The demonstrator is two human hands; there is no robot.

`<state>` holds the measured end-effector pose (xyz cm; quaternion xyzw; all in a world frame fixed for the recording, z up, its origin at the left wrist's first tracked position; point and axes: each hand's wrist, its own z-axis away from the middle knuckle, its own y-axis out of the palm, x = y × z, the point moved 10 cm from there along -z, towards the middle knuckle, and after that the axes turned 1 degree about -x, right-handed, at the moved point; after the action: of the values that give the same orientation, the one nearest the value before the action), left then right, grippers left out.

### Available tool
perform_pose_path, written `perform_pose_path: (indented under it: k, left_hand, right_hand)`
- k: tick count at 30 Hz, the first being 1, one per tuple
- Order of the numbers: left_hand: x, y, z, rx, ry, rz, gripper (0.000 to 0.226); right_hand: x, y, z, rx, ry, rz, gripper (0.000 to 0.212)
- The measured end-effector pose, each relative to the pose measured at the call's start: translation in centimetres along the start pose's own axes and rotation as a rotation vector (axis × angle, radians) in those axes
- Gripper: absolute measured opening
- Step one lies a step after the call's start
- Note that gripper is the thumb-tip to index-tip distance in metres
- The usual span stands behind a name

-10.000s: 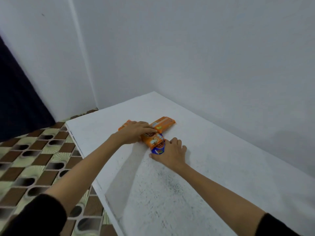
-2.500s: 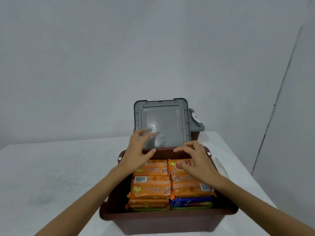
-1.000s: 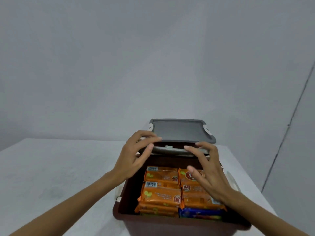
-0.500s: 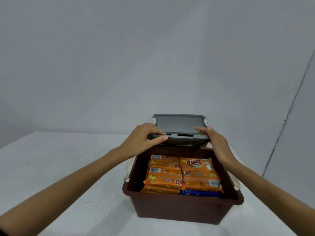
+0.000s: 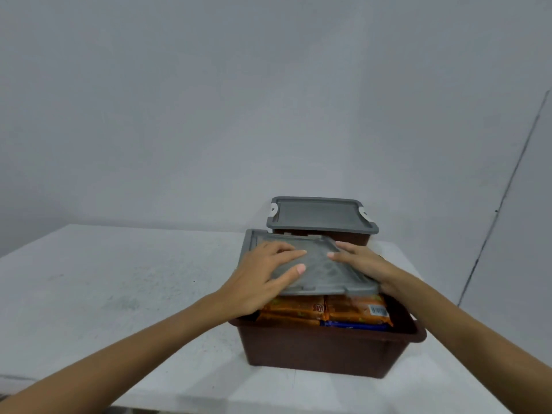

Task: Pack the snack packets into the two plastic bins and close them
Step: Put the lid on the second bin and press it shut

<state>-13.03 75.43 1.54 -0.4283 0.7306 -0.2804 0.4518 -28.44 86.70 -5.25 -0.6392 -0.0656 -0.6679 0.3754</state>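
A brown plastic bin [image 5: 322, 351] stands on the white table near me, filled with orange snack packets [image 5: 355, 312] and a blue one at the front. A grey lid [image 5: 319, 270] lies tilted over the bin's far part, its near edge raised above the packets. My left hand [image 5: 263, 279] rests flat on the lid's left side with the thumb under its edge. My right hand [image 5: 361, 261] grips the lid's right side. Behind it stands a second brown bin [image 5: 352, 239] with its grey lid [image 5: 319, 215] on.
The white table [image 5: 119, 288] stretches out to the left. A plain grey wall rises behind it, and the table's right edge runs close to the bins. White latches show at the far lid's corners.
The grey lid has come off the far bin and toward me, and now covers the far part of the near bin. Both hands moved with it.
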Motion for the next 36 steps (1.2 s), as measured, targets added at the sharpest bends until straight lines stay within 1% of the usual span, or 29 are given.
perform_pose_path:
  k: [2,5,6,7,9,11,13,16,17,19,21,22,24,25,27,29,31,32,33,36]
  left_hand:
    - [2.2,1.3,0.6,0.079,-0.068,-0.060,0.069]
    - [3.5,3.4,1.8,0.228,-0.069,-0.224,0.078]
    - [3.8,4.0,2.1,0.276,-0.082,-0.267,0.077]
    - [4.0,4.4,2.2,0.310,-0.108,-0.285,0.072]
    - [4.2,4.3,1.9,0.318,-0.152,-0.253,0.058]
    - [4.5,3.8,1.2,0.286,-0.176,-0.219,0.055]
    - [5.7,3.1,0.2,0.280,-0.243,-0.255,0.061]
    - [9.8,2.7,-0.2,0.345,-0.477,-0.334,0.067]
    - [11.1,2.7,-0.1,0.368,-0.562,-0.293,0.069]
    - [12.1,2.5,-0.3,0.324,-0.653,-0.056,0.069]
    - [11.4,1.7,-0.8,0.231,-0.643,0.159,0.062]
    - [10.9,1.5,-0.8,0.219,-0.634,0.213,0.059]
    - [10.3,1.4,-0.5,0.226,-0.615,0.249,0.058]
    - [10.4,1.4,-0.2,0.221,-0.607,0.235,0.061]
    - [10.4,1.5,0.4,0.216,-0.593,0.159,0.075]
    - [10.4,1.8,0.4,0.215,-0.567,0.059,0.076]
    - [10.0,2.3,-0.4,0.219,-0.518,-0.008,0.081]
    - [10.1,2.7,-1.0,0.223,-0.498,-0.025,0.082]
    - [10.1,3.0,-1.6,0.234,-0.491,-0.054,0.079]
    - [10.2,4.2,-2.6,0.280,-0.497,-0.216,0.073]
  right_hand:
    - [0.2,1.4,0.8,-0.020,-0.069,0.072,0.072]
    - [0.2,2.1,1.7,-0.129,-0.120,0.365,0.076]
    - [0.4,2.0,2.0,-0.164,-0.125,0.431,0.076]
    - [0.8,1.9,2.3,-0.184,-0.135,0.478,0.076]
    - [1.1,2.2,2.6,-0.168,-0.148,0.564,0.074]
    - [0.9,2.9,2.7,-0.124,-0.145,0.601,0.069]
    - [0.7,3.1,2.9,-0.132,-0.141,0.530,0.059]
    - [0.9,3.0,3.4,-0.183,-0.141,0.389,0.052]
    - [1.1,3.3,3.7,-0.181,-0.137,0.363,0.052]
    - [1.4,4.0,4.3,-0.177,-0.141,0.351,0.054]
    - [1.8,4.1,5.1,-0.208,-0.152,0.319,0.057]
    - [1.8,3.9,5.7,-0.223,-0.145,0.284,0.058]
    - [1.7,3.8,6.9,-0.229,-0.128,0.232,0.060]
    - [1.5,4.0,7.6,-0.227,-0.126,0.211,0.061]
    - [1.0,4.7,9.2,-0.243,-0.149,0.150,0.063]
    - [0.6,5.8,10.8,-0.263,-0.181,0.111,0.068]
    - [0.1,7.2,11.7,-0.228,-0.168,0.144,0.078]
    - [0.0,7.7,11.9,-0.207,-0.160,0.152,0.080]
    - [0.4,7.9,11.9,-0.203,-0.170,0.145,0.081]
    - [2.6,6.6,11.8,-0.295,-0.318,0.126,0.074]
